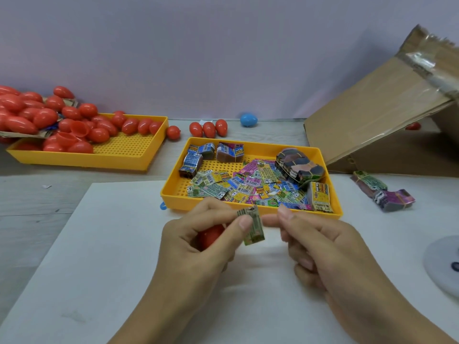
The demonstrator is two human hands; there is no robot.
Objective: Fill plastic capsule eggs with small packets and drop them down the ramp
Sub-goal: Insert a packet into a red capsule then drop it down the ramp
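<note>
My left hand (198, 247) cups a red capsule egg (211, 235) in its palm and pinches a small green packet (252, 228) between thumb and forefinger. My right hand (320, 247) is just right of the packet. Its forefinger tip reaches the packet's edge, its thumb stands apart and its other fingers are curled. Both hands hover over a white sheet (104, 256) in front of a yellow tray (171, 192) holding several loose packets (248, 182) and banded bundles (299, 167). The cardboard ramp (372, 120) slopes up at the right.
A second yellow tray (124, 157) at the left holds several red eggs (74, 130), with more piled behind it. Three red eggs (208, 129) and a blue egg (248, 119) lie by the wall. Packet bundles (382, 194) lie right of the tray. A grey round object (444, 264) sits at the right edge.
</note>
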